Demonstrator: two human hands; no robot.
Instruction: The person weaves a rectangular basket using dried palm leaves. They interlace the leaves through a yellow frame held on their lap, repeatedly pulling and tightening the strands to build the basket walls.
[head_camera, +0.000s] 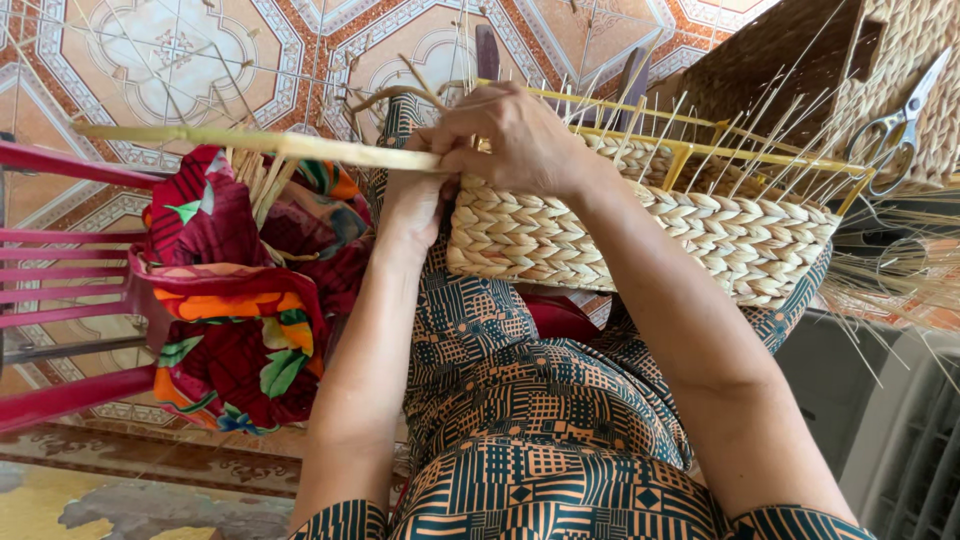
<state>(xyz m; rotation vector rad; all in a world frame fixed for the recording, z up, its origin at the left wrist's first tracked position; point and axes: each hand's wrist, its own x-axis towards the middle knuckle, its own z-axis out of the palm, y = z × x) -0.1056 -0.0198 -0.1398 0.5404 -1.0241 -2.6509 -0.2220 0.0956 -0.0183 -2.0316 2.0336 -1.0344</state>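
A half-woven straw basket (700, 235) rests on my lap, built on a yellow metal frame (690, 150) with thin straw stakes standing up from its rim. My right hand (510, 135) is closed on a long pale reed strand (250, 143) at the basket's left corner. The strand runs out to the left. My left hand (412, 205) sits just below it, against the basket's left end, fingers hidden behind the right hand and the weave.
A red plastic chair (60, 290) at left carries a red floral cloth bundle (240, 300) with reed ends sticking out. Scissors (895, 125) lie on finished woven baskets (800, 60) at top right. Patterned tile floor lies beyond; a grey grille is at bottom right.
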